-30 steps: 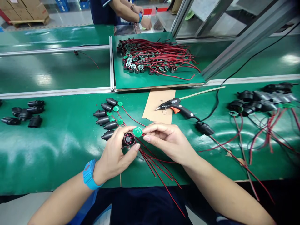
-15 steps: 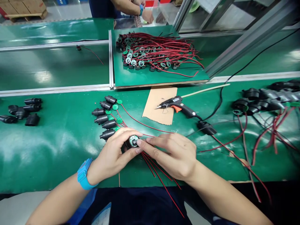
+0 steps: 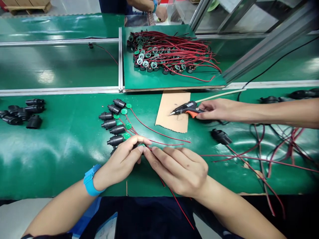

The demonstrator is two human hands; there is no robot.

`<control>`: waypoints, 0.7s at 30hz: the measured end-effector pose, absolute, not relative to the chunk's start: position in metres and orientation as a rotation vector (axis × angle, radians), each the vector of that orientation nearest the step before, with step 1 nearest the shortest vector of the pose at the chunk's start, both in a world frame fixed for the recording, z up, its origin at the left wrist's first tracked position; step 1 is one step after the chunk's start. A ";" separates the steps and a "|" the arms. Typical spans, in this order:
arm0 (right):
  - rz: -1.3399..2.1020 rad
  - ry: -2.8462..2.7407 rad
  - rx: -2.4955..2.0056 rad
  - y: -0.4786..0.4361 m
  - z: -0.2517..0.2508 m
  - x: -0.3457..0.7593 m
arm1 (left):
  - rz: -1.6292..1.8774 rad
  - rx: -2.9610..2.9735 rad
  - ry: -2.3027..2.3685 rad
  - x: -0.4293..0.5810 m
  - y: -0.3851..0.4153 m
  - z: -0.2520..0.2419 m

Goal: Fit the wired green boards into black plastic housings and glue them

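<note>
My left hand (image 3: 124,157), wearing a blue wristband (image 3: 91,180), is closed around a small round part with a green circuit board (image 3: 141,145), mostly covered by fingers. Against that board press the thumb and fingertips of my right hand (image 3: 180,167), pinched on a thin red wire by the part. More red wires (image 3: 180,209) trail out below my right hand. Just beyond my left hand lie several black plastic housings (image 3: 109,124) in a column, with green round boards (image 3: 124,112) and red wires at their open ends.
Another person's hand (image 3: 211,109) grips a glue gun (image 3: 185,108) over a cardboard piece (image 3: 171,124). A raised green shelf (image 3: 139,83) bears many wired boards. Black housings (image 3: 34,121) lie at left; a wired black housing (image 3: 221,136) and red wires lie at right.
Another person's arm has come in from the right and taken hold of the glue gun. The part in my left hand has tilted, so its board face shows less.
</note>
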State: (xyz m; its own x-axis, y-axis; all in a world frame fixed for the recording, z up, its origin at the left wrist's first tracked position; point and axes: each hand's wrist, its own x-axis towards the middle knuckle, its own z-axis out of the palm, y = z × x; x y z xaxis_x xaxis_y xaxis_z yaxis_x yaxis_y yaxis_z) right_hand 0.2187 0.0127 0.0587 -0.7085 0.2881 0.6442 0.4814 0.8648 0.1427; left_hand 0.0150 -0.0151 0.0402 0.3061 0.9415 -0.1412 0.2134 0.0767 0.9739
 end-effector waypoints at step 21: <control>0.005 -2.387 -0.819 -0.011 0.065 0.222 | 0.674 1.197 1.094 0.011 -0.022 0.035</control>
